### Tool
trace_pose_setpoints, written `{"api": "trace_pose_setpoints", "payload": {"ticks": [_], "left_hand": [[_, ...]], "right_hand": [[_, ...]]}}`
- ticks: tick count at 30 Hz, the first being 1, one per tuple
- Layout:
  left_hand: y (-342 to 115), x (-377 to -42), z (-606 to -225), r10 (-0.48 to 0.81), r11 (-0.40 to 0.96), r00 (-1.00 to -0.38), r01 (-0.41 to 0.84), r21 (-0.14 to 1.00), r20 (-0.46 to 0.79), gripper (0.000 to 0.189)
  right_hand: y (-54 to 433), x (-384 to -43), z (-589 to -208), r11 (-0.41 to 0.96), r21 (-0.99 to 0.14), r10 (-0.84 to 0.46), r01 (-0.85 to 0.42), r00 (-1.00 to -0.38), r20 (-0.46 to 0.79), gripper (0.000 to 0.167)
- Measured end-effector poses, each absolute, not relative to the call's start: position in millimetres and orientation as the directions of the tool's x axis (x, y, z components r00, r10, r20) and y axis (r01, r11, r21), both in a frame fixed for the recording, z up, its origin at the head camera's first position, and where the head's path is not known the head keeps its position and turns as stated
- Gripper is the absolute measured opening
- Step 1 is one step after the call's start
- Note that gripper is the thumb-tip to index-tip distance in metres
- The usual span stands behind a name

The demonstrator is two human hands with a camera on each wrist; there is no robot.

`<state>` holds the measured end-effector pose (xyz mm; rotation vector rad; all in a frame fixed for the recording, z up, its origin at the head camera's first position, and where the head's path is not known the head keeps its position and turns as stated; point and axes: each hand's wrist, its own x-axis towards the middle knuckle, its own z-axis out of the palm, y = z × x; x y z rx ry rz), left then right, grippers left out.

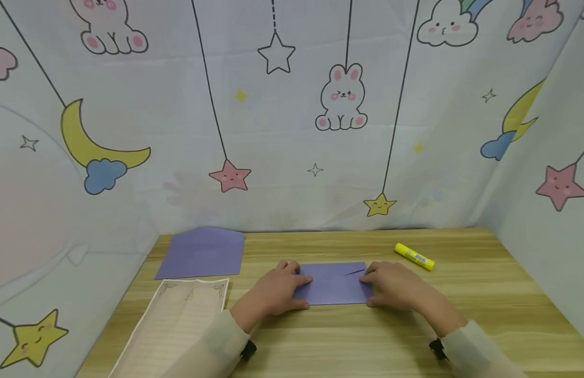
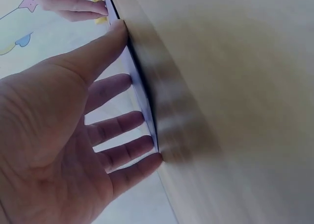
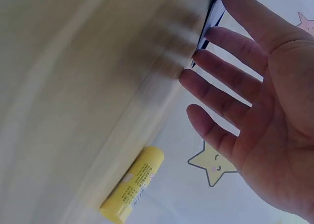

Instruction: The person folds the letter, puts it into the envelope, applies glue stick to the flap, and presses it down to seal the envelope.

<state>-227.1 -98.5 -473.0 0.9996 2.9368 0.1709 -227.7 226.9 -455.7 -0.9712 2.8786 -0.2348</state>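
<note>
Though slim from wrists, purple envelope [image 1: 334,286] broad from head.

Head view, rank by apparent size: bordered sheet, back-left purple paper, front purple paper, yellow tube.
1. Bordered sheet, though partly out of frame
2. Back-left purple paper and front purple paper: too close to rank; left hand and right hand cover the latter's ends
3. Yellow tube

Pale cloth [image 1: 282,139] hangs before me, all rabbits [image 1: 341,107], moons [image 1: 74,136], stars [image 1: 229,177] and clouds [image 1: 103,176], round the back and sides of a wood-grained table [image 1: 339,341].
</note>
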Motion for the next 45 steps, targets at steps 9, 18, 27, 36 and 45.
{"api": "trace_pose_setpoints", "payload": {"ticks": [9, 18, 27, 36, 45], "left_hand": [[-115.1, -223.5, -476.0, 0.541, 0.822, -0.839, 0.540, 0.178, 0.047, 0.044], [-115.9, -237.3, -477.0, 0.567, 0.777, -0.814, 0.580, 0.246, 0.127, 0.022], [-104.2, -263.5, -475.3, 0.479, 0.825, -0.871, 0.489, 0.284, 0.110, 0.026], [-106.6, -279.7, -474.1, 0.441, 0.884, -0.894, 0.448, 0.131, 0.082, 0.027], [-110.1, -287.0, -474.9, 0.423, 0.899, -0.905, 0.426, 0.103, 0.050, 0.031]], "right_hand": [[223.2, -226.6, -454.2, 0.785, -0.214, -0.601, -0.582, -0.799, -0.034, 0.048], [222.0, -244.4, -459.5, 0.764, -0.301, -0.592, -0.571, -0.805, 0.024, 0.022], [220.9, -276.8, -461.2, 0.774, -0.312, -0.566, -0.551, -0.823, 0.050, 0.021], [226.5, -295.4, -462.3, 0.762, -0.210, -0.615, -0.613, -0.786, 0.063, 0.023], [227.4, -298.8, -463.2, 0.774, -0.220, -0.599, -0.595, -0.799, 0.054, 0.027]]}}
